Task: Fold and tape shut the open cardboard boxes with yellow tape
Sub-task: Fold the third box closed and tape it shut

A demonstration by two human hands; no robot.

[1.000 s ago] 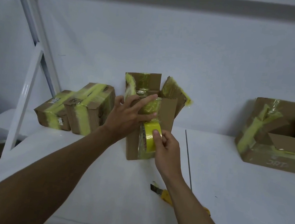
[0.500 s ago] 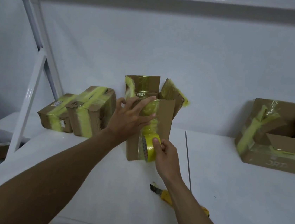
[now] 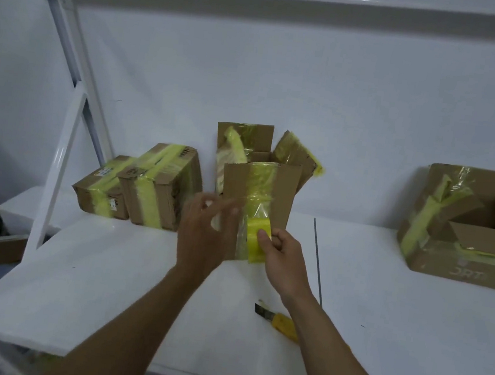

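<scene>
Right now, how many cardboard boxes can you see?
4: two taped boxes at left, a middle open box, a right open box. More may be hidden.

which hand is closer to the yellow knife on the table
Right. The right hand holds the tape roll just beyond the knife; the left hand is further left.

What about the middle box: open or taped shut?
Open. The middle box has its top flaps standing up, none folded over; the right hand holds the tape roll by its near side.
</scene>
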